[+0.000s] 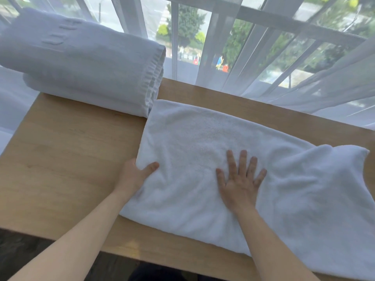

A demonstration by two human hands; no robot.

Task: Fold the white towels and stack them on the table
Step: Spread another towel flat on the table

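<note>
The right hand (239, 183) lies flat on the white towel (203, 142), palm down, fingers straight and spread, pressing the cloth onto the table. The left hand (135, 175) sits well apart from it, at the towel's left edge: its thumb lies on top of the cloth and the fingers go under the edge out of sight, so it pinches the border there. Both forearms are bare and reach in from the near side.

The towel spreads under and between the two hands, folded into a long band that runs from the left hand out past the right hand. To the right of the right hand it is rumpled, with its far right corner lifted in a loose fold. Its near edge lies close to the near edge of the wooden table (60, 159).

Beyond the left hand, at the table's far left corner, rests a stack of folded towels (81, 63), its folded ends just beside the far left corner of the flat towel. Raised marks show on the top of the stack, too blurred to read.

Behind the table hangs a sheer curtain (304, 78), with window bars and green trees showing through it.
</note>
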